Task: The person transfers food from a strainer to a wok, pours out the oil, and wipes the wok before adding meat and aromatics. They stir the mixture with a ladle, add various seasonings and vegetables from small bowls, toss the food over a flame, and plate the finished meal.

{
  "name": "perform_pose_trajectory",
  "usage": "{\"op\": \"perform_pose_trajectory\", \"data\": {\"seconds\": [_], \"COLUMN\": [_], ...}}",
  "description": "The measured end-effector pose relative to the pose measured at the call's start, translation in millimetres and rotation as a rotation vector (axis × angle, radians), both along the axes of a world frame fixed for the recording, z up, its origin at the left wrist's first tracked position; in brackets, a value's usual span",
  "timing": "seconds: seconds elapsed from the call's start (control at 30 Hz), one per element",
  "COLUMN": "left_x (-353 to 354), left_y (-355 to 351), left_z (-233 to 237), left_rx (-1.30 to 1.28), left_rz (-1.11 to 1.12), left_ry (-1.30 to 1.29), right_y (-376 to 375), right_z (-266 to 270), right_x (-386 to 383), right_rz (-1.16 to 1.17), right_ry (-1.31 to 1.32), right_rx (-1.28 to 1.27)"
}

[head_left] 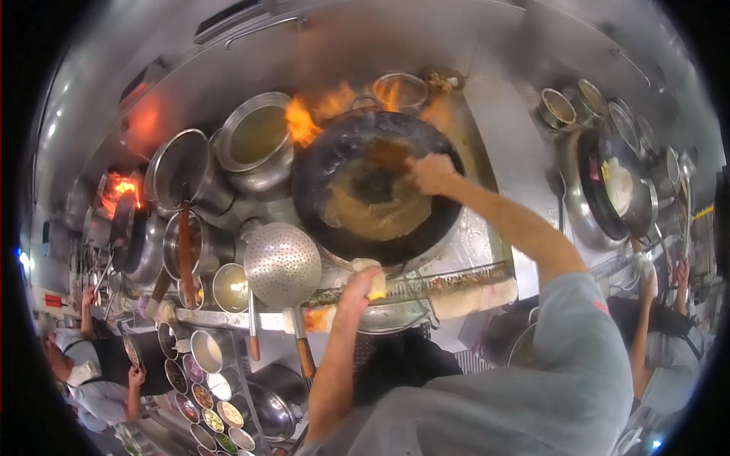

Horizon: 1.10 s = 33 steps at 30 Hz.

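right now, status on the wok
Left hand shut on cloth at wok rim. Right hand shut on utensil in brown liquid. Flames behind, skimmer beside.

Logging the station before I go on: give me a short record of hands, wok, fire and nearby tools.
wok: large black round metal wok holding brown liquid
left hand: fingers shut on yellowish cloth pad at the wok's near rim
right hand: over the wok, shut on blurred brownish utensil
fire: orange flames at its far rim
nearby: perforated steel skimmer, left of wok
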<state>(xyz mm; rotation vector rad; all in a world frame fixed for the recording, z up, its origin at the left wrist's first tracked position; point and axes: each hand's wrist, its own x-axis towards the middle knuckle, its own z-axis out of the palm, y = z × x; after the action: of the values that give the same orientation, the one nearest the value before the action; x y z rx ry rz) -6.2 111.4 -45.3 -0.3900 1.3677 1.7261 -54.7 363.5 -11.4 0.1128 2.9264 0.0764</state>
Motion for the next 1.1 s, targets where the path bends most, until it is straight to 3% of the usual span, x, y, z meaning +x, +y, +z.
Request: {"op": "perform_pose_trajectory", "data": {"seconds": [0.1,0.27,0.3,0.37,0.4,0.47,0.5,0.57,0.6,0.67,0.8,0.87,1.0,1.1], "left_x": [3.8,8.7,9.7,15.5,24.4,30.7,33.8,35.9,32.8,31.6,14.2,18.3,14.2,12.8], "left_y": [5.3,14.9,14.2,11.1,9.6,-8.9,-18.6,-41.6,-51.1,-63.1,-58.2,-52.9,-52.8,-52.7], "left_z": [11.5,24.0,25.0,23.8,36.3,41.7,38.6,48.1,45.2,53.0,78.0,108.7,113.2,110.9], "left_rx": [-0.093,-0.282,-0.276,0.031,-0.043,0.012,0.055,0.081,0.071,0.006,0.009,0.055,-0.005,-0.083], "left_rz": [-0.012,-0.011,-0.028,-0.032,-0.001,0.059,0.140,0.133,0.111,0.075,0.032,0.017,-0.026,-0.034], "left_ry": [-0.108,-0.176,-0.165,-0.203,-0.136,-0.085,-0.054,-0.033,0.017,0.106,0.285,0.332,0.444,0.544], "right_y": [-39.4,-23.9,-12.4,4.3,-0.6,-6.1,-10.9,-34.5,-48.1,-77.9,-124.4,-139.8,-158.0,-157.6], "right_z": [-27.1,-7.6,0.8,39.9,42.9,58.6,63.8,68.3,68.9,65.4,43.9,38.5,32.2,23.3], "right_x": [30.5,107.9,115.7,124.9,137.7,155.3,169.9,206.1,218.7,245.9,251.1,244.6,228.2,217.7], "right_rz": [-0.067,-0.195,-0.233,-0.473,-0.491,-0.565,-0.576,-0.609,-0.625,-0.700,-0.675,-0.655,-0.674,-0.670], "right_ry": [-0.034,-0.189,-0.188,-0.198,-0.194,0.154,0.163,0.297,0.304,0.273,0.319,0.298,0.372,0.357], "right_rx": [-0.205,-0.207,-0.176,-0.217,-0.221,-0.329,-0.321,-0.568,-0.569,-0.880,-0.901,-1.092,-1.068,-1.199]}}
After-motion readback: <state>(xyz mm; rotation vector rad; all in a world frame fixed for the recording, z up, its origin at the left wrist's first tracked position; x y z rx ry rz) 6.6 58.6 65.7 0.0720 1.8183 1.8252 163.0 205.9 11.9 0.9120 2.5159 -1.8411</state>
